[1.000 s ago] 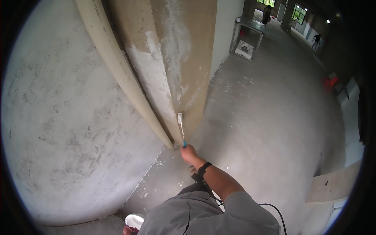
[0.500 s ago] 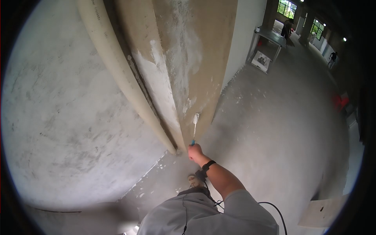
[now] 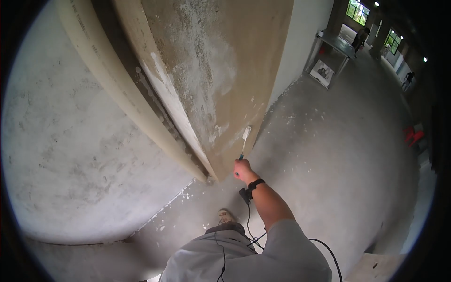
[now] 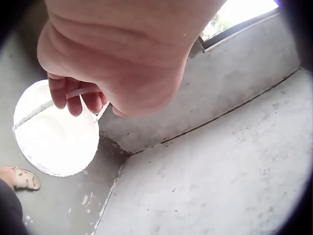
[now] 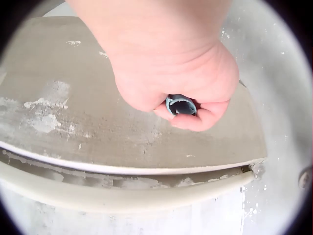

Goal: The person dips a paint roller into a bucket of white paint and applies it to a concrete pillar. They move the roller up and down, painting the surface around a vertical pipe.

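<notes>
In the head view my right hand (image 3: 243, 170) grips a small paint roller by its blue handle (image 3: 241, 156). Its white roller head (image 3: 246, 133) lies over the lower right edge of the brown column (image 3: 253, 61), which has rough white patches. The hollow end of the handle (image 5: 181, 105) pokes out of my curled fingers in the right wrist view. My left hand (image 4: 115, 63) shows in the left wrist view, fingers hooked round the handle (image 4: 36, 116) of a white bucket (image 4: 56, 142). Glare washes out the bucket's inside.
A thick cream pipe (image 3: 127, 101) runs down beside the column, next to a whitish wall (image 3: 61, 155). Paint specks dot the grey floor (image 3: 329, 188). A metal table (image 3: 336, 44) and people stand further back. A black cable (image 3: 329, 249) loops at my side.
My right hand and the roller have moved right and slightly up across the column toward its right edge. The head view has shifted, so the left hand has left it.
</notes>
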The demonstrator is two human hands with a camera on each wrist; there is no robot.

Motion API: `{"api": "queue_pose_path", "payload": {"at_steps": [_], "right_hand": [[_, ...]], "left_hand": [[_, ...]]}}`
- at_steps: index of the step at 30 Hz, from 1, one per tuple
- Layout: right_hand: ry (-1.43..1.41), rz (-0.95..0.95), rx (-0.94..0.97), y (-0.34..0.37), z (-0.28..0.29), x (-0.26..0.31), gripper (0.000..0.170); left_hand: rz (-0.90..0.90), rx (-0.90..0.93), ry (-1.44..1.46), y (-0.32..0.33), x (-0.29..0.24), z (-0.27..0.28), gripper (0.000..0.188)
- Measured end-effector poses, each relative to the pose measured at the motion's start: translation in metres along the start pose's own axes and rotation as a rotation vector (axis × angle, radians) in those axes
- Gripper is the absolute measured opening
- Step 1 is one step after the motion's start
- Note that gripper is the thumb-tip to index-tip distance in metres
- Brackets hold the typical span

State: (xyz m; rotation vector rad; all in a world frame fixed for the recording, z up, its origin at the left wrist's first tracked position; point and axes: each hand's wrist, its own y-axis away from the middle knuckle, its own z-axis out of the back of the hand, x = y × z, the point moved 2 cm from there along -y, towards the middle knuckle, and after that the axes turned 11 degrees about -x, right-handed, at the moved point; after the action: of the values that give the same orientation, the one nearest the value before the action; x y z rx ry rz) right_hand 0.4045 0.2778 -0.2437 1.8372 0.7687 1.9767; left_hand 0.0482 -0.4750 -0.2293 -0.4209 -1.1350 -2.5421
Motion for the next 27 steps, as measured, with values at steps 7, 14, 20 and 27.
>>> {"api": "queue_pose_path", "payload": {"at_steps": [7, 14, 20, 27], "right_hand": [[0.060, -0.134, -0.179, 0.061, -0.047, -0.009, 0.026], [0.345, 0.007, -0.146, 0.144, -0.088, -0.038, 0.034], [0.354, 0.046, -0.225, 0.174, -0.083, -0.055, 0.034], [0.452, 0.328, -0.362, 0.158, -0.074, -0.061, 0.036]], "left_hand": [[-0.001, -0.026, 0.012, -0.004, 0.027, -0.014, 0.042], [-0.052, -0.039, -0.005, 0.000, 0.084, -0.043, 0.042], [-0.281, 0.119, -0.283, 0.015, 0.098, 0.051, 0.041], [-0.249, 0.105, -0.290, 0.004, 0.099, 0.062, 0.040]]}}
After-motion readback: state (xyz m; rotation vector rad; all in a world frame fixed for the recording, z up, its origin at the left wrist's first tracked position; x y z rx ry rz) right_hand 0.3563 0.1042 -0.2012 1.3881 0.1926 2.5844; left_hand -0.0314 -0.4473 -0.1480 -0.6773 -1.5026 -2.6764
